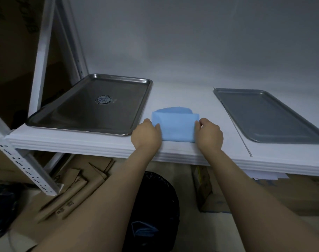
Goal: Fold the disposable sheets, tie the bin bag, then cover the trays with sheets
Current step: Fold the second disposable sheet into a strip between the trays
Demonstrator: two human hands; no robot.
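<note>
Under the white shelf (215,113) sits a black bin bag (155,197). Left hand (146,135) and right hand (210,136) pinch the sides of a folded blue paper sheet (176,128). It lies between a shiny steel tray (100,115) and a flat grey tray (269,115).

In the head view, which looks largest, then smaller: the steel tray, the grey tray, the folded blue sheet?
1. The steel tray and the grey tray: about alike; the grey one runs off the frame edge, so I leave them unranked.
2. The folded blue sheet: clearly the smallest.
</note>
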